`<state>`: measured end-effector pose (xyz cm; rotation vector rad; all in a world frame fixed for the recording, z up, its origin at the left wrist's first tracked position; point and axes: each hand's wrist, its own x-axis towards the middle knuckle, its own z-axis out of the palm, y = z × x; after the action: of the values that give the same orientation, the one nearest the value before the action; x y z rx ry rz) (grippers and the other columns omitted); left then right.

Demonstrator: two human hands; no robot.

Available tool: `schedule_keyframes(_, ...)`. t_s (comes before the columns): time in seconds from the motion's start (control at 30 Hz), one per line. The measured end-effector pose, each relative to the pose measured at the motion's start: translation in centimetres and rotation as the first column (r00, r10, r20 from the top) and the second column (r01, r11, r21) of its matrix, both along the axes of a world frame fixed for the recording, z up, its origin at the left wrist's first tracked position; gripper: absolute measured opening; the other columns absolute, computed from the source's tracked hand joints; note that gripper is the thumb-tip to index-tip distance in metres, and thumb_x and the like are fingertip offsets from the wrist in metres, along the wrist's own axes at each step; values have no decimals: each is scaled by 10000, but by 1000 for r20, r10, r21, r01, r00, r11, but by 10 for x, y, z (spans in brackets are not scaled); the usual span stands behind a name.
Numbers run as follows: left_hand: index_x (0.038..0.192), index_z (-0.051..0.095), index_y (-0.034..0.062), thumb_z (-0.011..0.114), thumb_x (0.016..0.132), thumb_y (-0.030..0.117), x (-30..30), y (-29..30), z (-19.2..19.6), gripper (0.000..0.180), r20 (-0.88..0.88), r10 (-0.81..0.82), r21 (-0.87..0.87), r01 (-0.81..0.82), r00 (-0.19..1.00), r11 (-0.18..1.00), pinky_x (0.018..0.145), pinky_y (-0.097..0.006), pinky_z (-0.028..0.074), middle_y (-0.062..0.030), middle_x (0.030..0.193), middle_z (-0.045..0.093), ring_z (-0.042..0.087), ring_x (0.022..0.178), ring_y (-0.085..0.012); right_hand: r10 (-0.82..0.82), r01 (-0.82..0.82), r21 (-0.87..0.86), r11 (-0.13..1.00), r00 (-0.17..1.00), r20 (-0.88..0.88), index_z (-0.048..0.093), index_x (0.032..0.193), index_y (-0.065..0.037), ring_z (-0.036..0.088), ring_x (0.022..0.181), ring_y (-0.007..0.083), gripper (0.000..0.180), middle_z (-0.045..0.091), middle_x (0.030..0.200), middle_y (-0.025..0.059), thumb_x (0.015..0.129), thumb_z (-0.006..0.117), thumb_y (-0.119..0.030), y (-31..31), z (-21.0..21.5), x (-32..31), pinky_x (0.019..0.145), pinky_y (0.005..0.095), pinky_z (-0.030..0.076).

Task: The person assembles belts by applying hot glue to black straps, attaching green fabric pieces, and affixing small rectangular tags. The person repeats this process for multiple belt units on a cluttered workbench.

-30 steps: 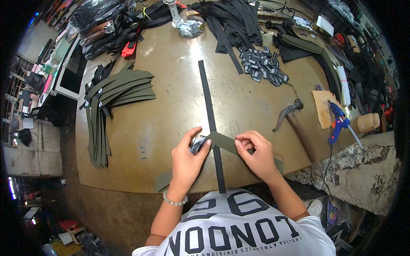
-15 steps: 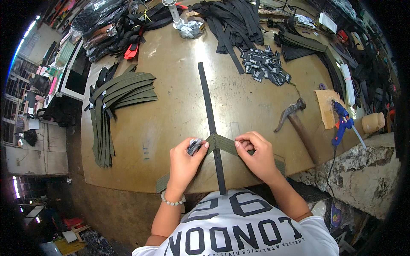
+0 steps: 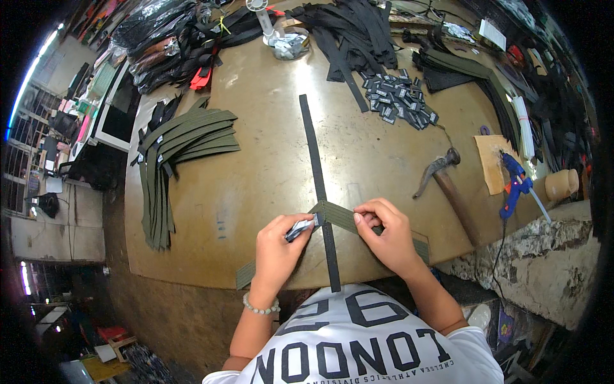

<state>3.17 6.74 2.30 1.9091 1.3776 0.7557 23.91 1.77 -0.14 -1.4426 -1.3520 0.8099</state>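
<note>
An olive-green webbing strap (image 3: 342,217) lies bent into a peak across a straight black strap (image 3: 310,141) at the table's near edge. My left hand (image 3: 279,240) is closed on a bunch of small dark-and-white labels (image 3: 299,228). At its thumb tip a small dark label (image 3: 318,219) rests against the green strap, just left of the bend. My right hand (image 3: 385,230) pinches the upper edge of the green strap's right arm. The strap's left end (image 3: 245,275) shows beyond my left wrist, and its right end (image 3: 420,248) beyond my right hand.
Green straps (image 3: 185,131) are stacked at the left. A pile of small dark labels (image 3: 398,97) lies at the far right, near black straps (image 3: 352,38). A hammer (image 3: 441,173) and a blue glue gun (image 3: 513,185) on cardboard (image 3: 489,166) are on the right.
My left hand has shifted slightly, and a single label now shows at its thumb tip by the strap's bend. The bunch in that hand has turned. My right hand keeps its pinch.
</note>
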Motion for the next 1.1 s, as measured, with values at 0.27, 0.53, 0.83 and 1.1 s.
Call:
schedule_keyframes(0.27,977,756,112,763,811,123,4,3,-6,167,25,35,34,-36,999,999,642,-350,511,-123,811,676,661,709,-279,92,-89,-25,996,980,176,647,1039,4,646,901,259,192,617,1001,141,850,678,-13,-5,15,-1,770,347,549)
schedule_keyframes(0.53,1015,750,183,763,807,166,2,1,-7,210,-73,36,34,-34,997,999,609,-379,498,-95,783,653,643,690,-294,524,-606,-42,794,648,553,640,1190,-141,541,1079,313,535,547,1137,113,682,806,-180,-40,22,-13,962,472,422)
schedule_keyframes(0.83,1100,722,246,769,779,189,4,-5,-13,329,-144,62,134,-43,988,990,586,-397,490,-56,786,600,637,694,-282,490,-666,45,744,591,641,591,1125,-46,583,939,296,295,562,1127,145,833,582,-84,6,19,-2,755,358,536)
schedule_keyframes(1.1,1149,702,276,781,745,175,5,-9,-13,424,-209,65,128,-39,976,991,560,-401,479,-42,770,553,614,656,-272,441,-426,-178,887,896,53,647,964,23,700,714,206,118,639,895,120,850,680,21,72,20,0,618,303,558)
